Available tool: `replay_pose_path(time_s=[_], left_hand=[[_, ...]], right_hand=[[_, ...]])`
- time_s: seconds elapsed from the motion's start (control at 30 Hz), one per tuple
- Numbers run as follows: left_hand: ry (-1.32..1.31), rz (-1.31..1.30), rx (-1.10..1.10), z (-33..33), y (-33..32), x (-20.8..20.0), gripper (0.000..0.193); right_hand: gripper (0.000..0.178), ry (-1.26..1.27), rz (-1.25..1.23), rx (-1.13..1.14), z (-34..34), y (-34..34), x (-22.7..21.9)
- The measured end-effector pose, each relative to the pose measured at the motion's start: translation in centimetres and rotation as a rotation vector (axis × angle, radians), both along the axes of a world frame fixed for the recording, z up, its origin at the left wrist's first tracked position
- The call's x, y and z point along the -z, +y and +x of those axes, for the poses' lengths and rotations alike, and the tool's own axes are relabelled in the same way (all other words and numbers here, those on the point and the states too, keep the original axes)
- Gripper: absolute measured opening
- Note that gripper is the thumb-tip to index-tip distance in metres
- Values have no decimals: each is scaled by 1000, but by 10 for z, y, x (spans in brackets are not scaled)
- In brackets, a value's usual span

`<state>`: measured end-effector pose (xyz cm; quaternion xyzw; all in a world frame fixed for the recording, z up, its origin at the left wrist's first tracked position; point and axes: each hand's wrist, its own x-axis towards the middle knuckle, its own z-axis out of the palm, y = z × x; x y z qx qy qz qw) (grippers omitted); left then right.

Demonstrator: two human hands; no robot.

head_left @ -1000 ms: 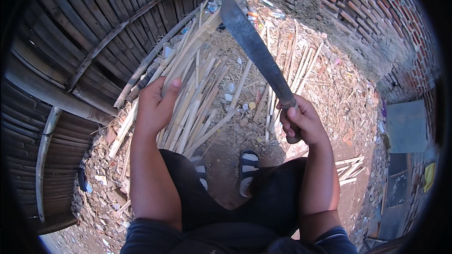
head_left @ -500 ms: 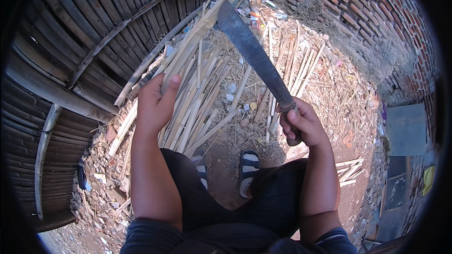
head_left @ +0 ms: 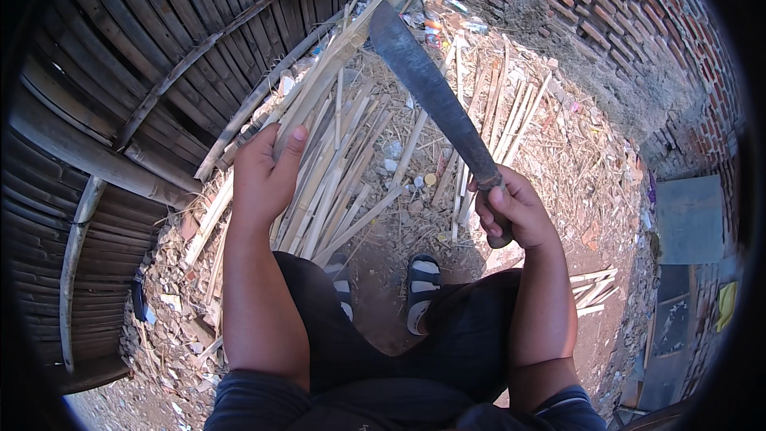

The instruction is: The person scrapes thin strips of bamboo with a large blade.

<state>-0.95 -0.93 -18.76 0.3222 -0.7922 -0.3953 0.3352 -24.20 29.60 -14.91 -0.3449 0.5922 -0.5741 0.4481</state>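
Note:
My right hand (head_left: 511, 209) is closed round the handle of a machete (head_left: 431, 84), whose dark, broad blade slants up and to the left. The blade's tip lies over or against the edge of a long split bamboo strip (head_left: 339, 52); whether they touch I cannot tell. My left hand (head_left: 270, 172) grips the near end of that strip, thumb on top. From there the pale strip runs up and to the right, past the top of the view. Below it, many loose bamboo slats (head_left: 339, 168) lie in a pile on the ground.
On the left stands a bamboo-slat wall (head_left: 152, 48); a brick wall (head_left: 606, 0) rises at the far right. More slats (head_left: 511, 112) lie beyond the machete, and short pieces (head_left: 592, 291) at the right. Litter and rubble cover the ground round my sandalled feet (head_left: 423, 291).
Hardly anything differs. Both hands, the machete and the bamboo strip keep almost the same place.

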Motion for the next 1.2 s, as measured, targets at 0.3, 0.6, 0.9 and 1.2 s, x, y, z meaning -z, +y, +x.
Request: replay_pose_path(time_s=[0.3, 0.6, 0.9, 1.2], left_hand=[[-4, 25, -10, -1, 3, -5, 60], [14, -68, -20, -1, 3, -3, 58], [-34, -118, -26, 0, 7, -12, 53], [-43, -167, -5, 0, 7, -12, 51]], right_hand=[[53, -22, 9, -16, -2, 1, 1], [51, -9, 7, -9, -2, 1, 0], [52, -1, -4, 18, -4, 3, 2], [50, 42, -22, 30, -5, 2, 2]])
